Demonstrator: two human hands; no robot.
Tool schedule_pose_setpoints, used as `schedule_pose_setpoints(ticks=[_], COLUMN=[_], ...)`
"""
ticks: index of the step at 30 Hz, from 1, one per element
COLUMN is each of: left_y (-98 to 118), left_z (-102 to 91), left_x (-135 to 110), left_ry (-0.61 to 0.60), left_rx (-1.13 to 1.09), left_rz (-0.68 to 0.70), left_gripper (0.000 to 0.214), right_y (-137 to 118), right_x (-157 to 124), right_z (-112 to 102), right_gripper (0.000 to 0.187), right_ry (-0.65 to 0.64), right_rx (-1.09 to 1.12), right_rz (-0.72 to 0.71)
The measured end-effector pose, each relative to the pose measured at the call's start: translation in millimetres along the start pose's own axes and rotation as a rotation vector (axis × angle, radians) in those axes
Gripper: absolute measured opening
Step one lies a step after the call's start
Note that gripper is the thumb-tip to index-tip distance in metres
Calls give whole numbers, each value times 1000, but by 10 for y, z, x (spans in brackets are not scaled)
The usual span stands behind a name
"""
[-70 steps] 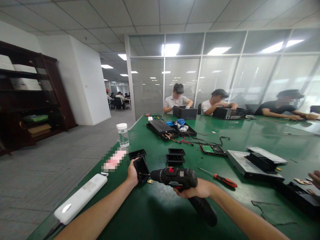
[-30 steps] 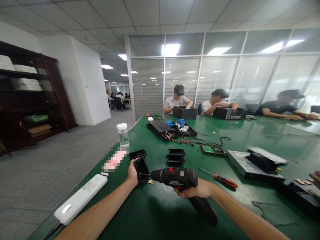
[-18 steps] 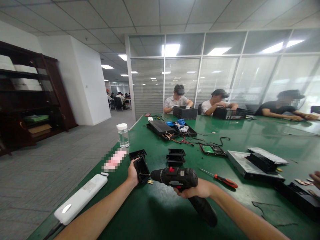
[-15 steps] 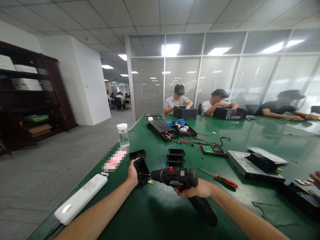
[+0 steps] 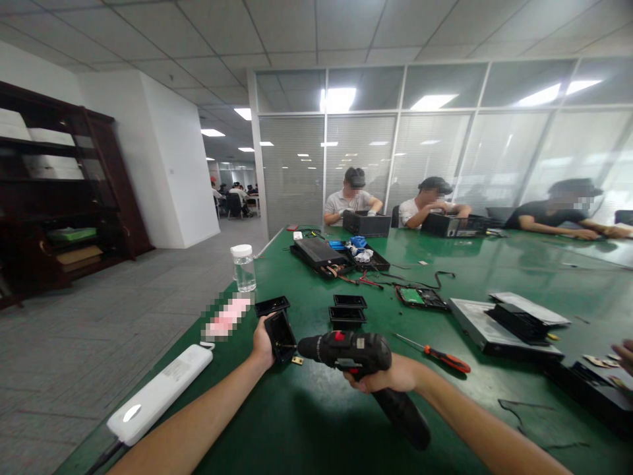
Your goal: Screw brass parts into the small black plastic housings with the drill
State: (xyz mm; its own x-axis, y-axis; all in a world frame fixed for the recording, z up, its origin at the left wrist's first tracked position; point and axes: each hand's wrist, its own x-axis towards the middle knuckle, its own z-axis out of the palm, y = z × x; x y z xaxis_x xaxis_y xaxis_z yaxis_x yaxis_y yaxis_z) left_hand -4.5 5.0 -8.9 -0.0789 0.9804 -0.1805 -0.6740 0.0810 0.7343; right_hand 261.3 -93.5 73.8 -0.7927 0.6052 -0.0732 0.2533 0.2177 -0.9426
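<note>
My left hand [image 5: 264,343] grips a small black open box [image 5: 279,333] by its left side, tilted so its hollow faces the drill. My right hand [image 5: 383,376] is wrapped round the handle of a black cordless drill [image 5: 346,349], which lies level and points left. The thin bit reaches into the hollow of the box; what its tip touches is too small to tell. A small brass-coloured piece [image 5: 297,360] shows just below the box. Behind it lies another black box [image 5: 271,305], and two similar black boxes [image 5: 347,315] stand farther right.
A red-and-black screwdriver [image 5: 440,356] lies right of the drill. Beyond are a circuit-board part [image 5: 420,296], a silver drive [image 5: 487,330] and a black device with wires [image 5: 321,254]. A white power strip [image 5: 163,392] and a clear jar [image 5: 244,269] line the left edge. Co-workers sit across the table.
</note>
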Motion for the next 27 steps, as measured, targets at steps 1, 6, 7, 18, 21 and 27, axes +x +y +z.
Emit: schedule_pose_setpoints(ticks=[1,6,7,18,21,27], left_y=[0,1,1,3,0,-12], left_z=[-1,-1,-1,10,7,-10], left_x=[1,3,3,-4,1,13], left_ry=[-1,-6,-6,14,12,0], left_rx=[3,-2,-10,-29,-14,-10], left_rz=[-1,-5,-4,10,16,17], left_gripper=[24,25,24,23,24,22], right_y=[2,7,7,22,24,26], right_x=[5,3,-1,-7,-6,-2], right_z=[-1,-2,-2,-4,-7,-2], right_gripper=[15,16,16,16,17,16], right_ry=[-5,5,9,19,39,25], right_rx=[0,19,20,22,12,4], right_rz=[-3,-5,-8,-33,-45,-33])
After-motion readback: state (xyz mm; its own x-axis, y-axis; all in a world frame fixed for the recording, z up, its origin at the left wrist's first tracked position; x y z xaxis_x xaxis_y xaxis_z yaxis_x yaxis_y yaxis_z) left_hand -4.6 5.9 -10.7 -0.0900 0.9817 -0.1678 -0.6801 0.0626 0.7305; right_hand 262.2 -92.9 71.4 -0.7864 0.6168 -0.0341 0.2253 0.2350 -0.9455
